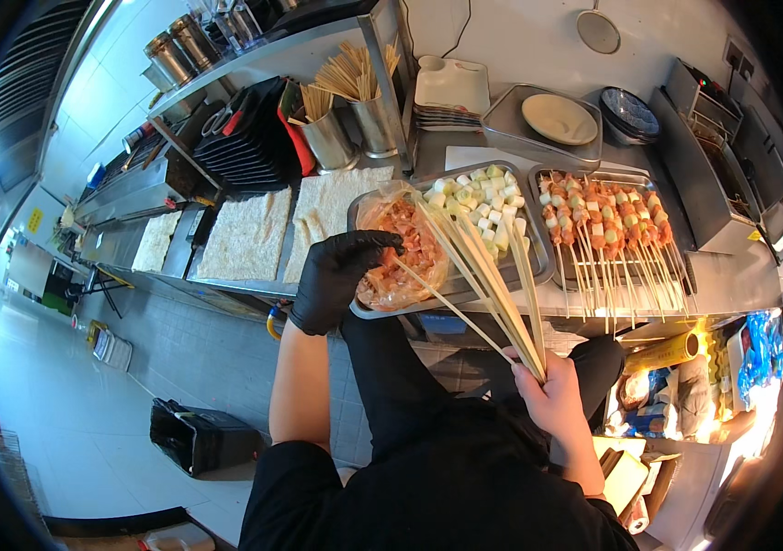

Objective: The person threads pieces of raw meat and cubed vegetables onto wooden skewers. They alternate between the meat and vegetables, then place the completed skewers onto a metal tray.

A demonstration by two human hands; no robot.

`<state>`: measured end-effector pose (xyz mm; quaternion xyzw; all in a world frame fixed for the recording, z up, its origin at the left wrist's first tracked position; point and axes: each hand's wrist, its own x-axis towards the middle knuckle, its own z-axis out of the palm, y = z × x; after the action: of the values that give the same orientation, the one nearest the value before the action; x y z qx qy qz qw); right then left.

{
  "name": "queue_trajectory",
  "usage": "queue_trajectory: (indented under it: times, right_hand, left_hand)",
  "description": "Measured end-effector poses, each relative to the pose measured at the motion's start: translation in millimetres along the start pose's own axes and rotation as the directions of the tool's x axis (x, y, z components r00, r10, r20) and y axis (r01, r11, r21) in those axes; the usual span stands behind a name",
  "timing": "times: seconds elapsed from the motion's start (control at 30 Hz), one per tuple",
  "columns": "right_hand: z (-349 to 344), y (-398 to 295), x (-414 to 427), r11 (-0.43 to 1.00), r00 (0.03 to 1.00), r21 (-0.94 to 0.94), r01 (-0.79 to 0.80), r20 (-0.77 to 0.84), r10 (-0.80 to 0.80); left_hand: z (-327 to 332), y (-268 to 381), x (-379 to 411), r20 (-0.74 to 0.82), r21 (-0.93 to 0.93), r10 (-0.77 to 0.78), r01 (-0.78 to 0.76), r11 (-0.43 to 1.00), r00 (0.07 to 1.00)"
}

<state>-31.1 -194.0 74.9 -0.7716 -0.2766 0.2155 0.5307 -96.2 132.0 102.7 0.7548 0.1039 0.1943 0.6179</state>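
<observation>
My right hand (555,394), bare, grips a bundle of thin wooden skewers (495,286) by their lower ends. One skewer (450,306) slants apart from the bundle towards my left hand (343,275). A black glove covers that hand, its fingers curled beside the skewer's tip over raw meat pieces (402,231). Whether the fingers pinch a piece is hidden. The meat lies in a clear plastic bag (419,293) on a metal tray (541,260). Cut white-and-green scallion pieces (477,196) share this tray, partly behind the skewers.
To the right, a second metal tray (567,281) holds several loaded skewers (612,220), sticks overhanging the counter edge. Pale towels (247,234) cover the left counter. Metal cups of skewers (329,141) stand behind. A fryer (722,165) is far right; a black bin (216,437) lies on the floor.
</observation>
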Motion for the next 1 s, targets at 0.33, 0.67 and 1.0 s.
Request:
queue_trajectory:
  times: [0.33, 0.67, 1.0]
  right_hand:
    - [14.3, 31.0, 2.5, 0.966, 0.999, 0.257, 0.016, 0.034, -0.025]
    - [30.7, 32.1, 6.1, 0.954, 1.000, 0.299, 0.004, 0.009, -0.006]
    - [36.9, 37.0, 6.0, 0.964, 0.999, 0.263, 0.041, 0.011, -0.046]
  left_hand:
    - [3.7, -18.4, 7.4, 0.050, -0.607, -0.127, 0.131, 0.784, 0.991]
    - [62.9, -43.9, 12.1, 0.003, -0.979, -0.011, 0.005, 0.202, 1.000]
    - [41.2, -34.9, 18.7, -0.141, -0.943, 0.035, -0.145, 0.299, 0.989]
